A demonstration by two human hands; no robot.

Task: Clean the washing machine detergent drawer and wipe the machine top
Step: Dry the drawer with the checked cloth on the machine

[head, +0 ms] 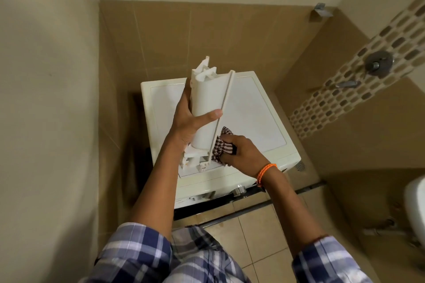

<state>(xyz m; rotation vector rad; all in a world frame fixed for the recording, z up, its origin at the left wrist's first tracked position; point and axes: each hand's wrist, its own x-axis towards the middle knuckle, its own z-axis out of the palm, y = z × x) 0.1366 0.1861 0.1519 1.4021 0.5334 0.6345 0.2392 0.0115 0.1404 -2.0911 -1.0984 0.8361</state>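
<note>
The white detergent drawer (pixel 208 108) is out of the machine and held above the washing machine top (pixel 253 110), with its underside turned toward me and its long axis pointing away. My left hand (pixel 187 124) grips it around the middle, thumb across the curved bottom. My right hand (pixel 241 151) holds a checked brown-and-white cloth (pixel 222 145) pressed against the drawer's right side rail near the lower end. An orange cord bracelet is on the right wrist.
The white washing machine stands in a corner of beige tiled walls, its control knob (pixel 239 189) at the front. A shower valve (pixel 377 63) and mosaic strip are on the right wall. A white fixture (pixel 415 204) sits at the right edge.
</note>
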